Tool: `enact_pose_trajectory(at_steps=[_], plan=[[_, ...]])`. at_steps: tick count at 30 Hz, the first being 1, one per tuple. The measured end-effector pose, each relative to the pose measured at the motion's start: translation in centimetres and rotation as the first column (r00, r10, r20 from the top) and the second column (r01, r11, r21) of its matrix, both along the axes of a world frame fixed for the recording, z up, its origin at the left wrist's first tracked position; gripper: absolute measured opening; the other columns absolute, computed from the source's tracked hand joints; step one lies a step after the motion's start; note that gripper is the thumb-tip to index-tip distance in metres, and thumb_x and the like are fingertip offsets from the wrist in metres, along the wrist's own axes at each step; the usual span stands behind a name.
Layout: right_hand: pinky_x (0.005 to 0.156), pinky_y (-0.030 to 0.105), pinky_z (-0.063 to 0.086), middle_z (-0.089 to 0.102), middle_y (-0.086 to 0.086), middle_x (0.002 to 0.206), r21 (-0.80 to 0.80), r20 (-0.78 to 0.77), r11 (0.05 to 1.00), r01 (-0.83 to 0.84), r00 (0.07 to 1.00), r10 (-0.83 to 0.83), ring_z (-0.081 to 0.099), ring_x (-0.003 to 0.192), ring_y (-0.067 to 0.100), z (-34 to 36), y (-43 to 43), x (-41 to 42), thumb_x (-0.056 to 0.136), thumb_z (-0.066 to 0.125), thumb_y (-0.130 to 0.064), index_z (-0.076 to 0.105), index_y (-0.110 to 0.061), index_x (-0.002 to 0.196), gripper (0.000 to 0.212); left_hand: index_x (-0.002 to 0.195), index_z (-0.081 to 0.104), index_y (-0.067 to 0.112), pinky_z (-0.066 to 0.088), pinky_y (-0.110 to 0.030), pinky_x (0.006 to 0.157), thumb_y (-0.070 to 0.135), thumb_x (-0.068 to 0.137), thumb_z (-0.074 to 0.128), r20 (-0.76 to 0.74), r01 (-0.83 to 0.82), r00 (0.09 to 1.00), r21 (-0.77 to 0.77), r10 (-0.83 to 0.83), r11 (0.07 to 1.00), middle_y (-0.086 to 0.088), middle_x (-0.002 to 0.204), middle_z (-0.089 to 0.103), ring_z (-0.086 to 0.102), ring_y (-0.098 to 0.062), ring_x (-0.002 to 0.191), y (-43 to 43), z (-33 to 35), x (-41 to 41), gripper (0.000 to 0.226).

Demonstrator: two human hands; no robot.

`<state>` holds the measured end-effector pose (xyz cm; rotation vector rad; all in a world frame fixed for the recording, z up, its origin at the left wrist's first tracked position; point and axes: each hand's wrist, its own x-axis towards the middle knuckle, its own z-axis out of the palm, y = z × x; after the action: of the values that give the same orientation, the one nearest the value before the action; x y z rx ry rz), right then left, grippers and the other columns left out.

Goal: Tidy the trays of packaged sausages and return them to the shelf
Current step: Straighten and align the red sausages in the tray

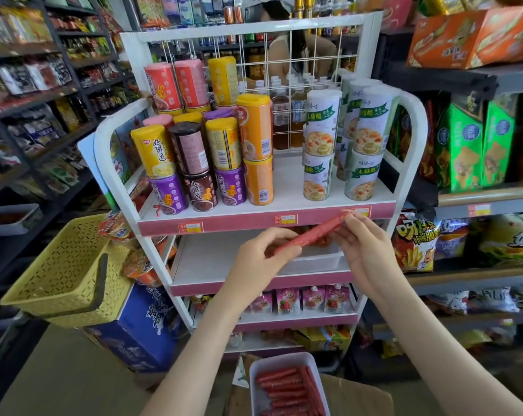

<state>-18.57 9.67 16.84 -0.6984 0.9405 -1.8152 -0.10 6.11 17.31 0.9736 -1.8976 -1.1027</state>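
Both arms reach forward. The left hand point(261, 256) and right hand point(363, 244) each pinch an end of one red packaged sausage point(311, 235), held slanted before the white shelf point(224, 259). A sausage tray point(287, 385) sits below.

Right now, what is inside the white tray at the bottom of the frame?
The white tray holds red packaged sausages, most lying crosswise in a row, a few along its right side. Anything beneath them is covered, and the tray's near end is out of frame.
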Motion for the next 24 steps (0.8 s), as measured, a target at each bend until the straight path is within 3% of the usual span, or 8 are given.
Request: enact_pose_trajectory(at_steps=[6, 9, 12, 15, 19, 21, 24], plan=[[0.077, 0.030, 0.056, 0.061, 0.009, 0.080, -0.059, -0.040, 0.973, -0.222, 0.975, 0.220, 0.063, 0.078, 0.018, -0.4, -0.2, 1.6, 0.071, 0.068, -0.024, 0.058, -0.003, 0.096, 0.034, 0.100, 0.063, 0.035, 0.049, -0.014, 0.077, 0.023, 0.088, 0.064, -0.058, -0.067, 0.996, 0.042, 0.069, 0.997, 0.013, 0.091, 0.067, 0.062, -0.004, 0.086, 1.0, -0.9, 0.0, 0.017], [0.074, 0.029, 0.056, 0.066, 0.010, 0.084, -0.078, 0.083, 0.961, -0.265, 0.959, 0.271, 0.066, 0.082, 0.019, -0.6, -0.3, 2.2, 0.081, 0.059, -0.014, 0.060, -0.003, 0.100, 0.022, 0.102, 0.066, 0.023, 0.047, -0.011, 0.071, 0.018, 0.085, 0.068, -0.226, -0.132, 0.963, 0.086, 0.148, 0.988, 0.013, 0.088, 0.067, 0.062, 0.000, 0.083, 1.4, -1.0, 0.3, 0.017], [0.075, 0.026, 0.056, 0.069, 0.011, 0.095, -0.048, 0.290, 0.959, -0.280, 0.915, 0.282, 0.065, 0.090, 0.019, -1.3, -0.6, 2.6, 0.083, 0.054, -0.010, 0.060, -0.003, 0.105, 0.023, 0.102, 0.066, 0.015, 0.048, -0.013, 0.073, 0.006, 0.083, 0.068, -0.430, -0.092, 0.890, 0.154, 0.150, 0.984, 0.012, 0.089, 0.069, 0.064, -0.002, 0.087, 2.0, -0.9, 0.1, 0.021], [0.072, 0.024, 0.058, 0.066, 0.015, 0.099, 0.000, 0.438, 0.948, -0.319, 0.852, 0.287, 0.067, 0.089, 0.019, -1.9, -0.7, 3.5, 0.082, 0.056, -0.012, 0.060, 0.001, 0.103, 0.025, 0.106, 0.065, 0.015, 0.050, -0.020, 0.082, 0.006, 0.085, 0.067, -0.447, -0.096, 0.888, 0.056, 0.111, 0.994, 0.002, 0.103, 0.069, 0.065, -0.010, 0.098, 2.3, -0.9, -0.5, 0.023], [0.067, 0.025, 0.059, 0.065, 0.015, 0.088, 0.039, 0.552, 0.923, -0.383, 0.778, 0.299, 0.070, 0.074, 0.017, -2.5, -0.8, 4.4, 0.076, 0.065, -0.016, 0.058, 0.001, 0.103, 0.033, 0.104, 0.065, 0.029, 0.050, -0.036, 0.092, 0.025, 0.087, 0.064, -0.334, -0.195, 0.935, -0.197, 0.121, 0.961, 0.006, 0.106, 0.068, 0.063, -0.016, 0.104, 2.1, -1.4, -0.9, 0.017], [0.073, 0.031, 0.059, 0.066, 0.015, 0.093, 0.047, 0.526, 0.899, -0.436, 0.776, 0.349, 0.070, 0.084, 0.021, -3.1, -0.9, 4.3, 0.070, 0.078, -0.023, 0.062, 0.001, 0.103, 0.044, 0.103, 0.065, 0.026, 0.051, -0.032, 0.091, 0.031, 0.087, 0.061, -0.286, -0.217, 0.949, -0.281, 0.134, 0.935, 0.007, 0.104, 0.068, 0.063, -0.010, 0.102, 2.0, -1.5, -1.0, 0.018], [0.098, 0.040, 0.049, 0.063, 0.011, 0.123, 0.187, 0.135, 0.880, -0.436, 0.899, 0.416, 0.059, 0.116, 0.024, -3.7, -0.8, 4.1, 0.083, 0.066, -0.039, 0.057, -0.008, 0.125, 0.053, 0.103, 0.066, 0.021, 0.052, -0.028, 0.087, 0.034, 0.087, 0.059, -0.229, -0.229, 0.961, -0.339, 0.156, 0.912, 0.009, 0.102, 0.067, 0.062, -0.006, 0.098, 1.8, -1.7, -0.9, 0.022]])
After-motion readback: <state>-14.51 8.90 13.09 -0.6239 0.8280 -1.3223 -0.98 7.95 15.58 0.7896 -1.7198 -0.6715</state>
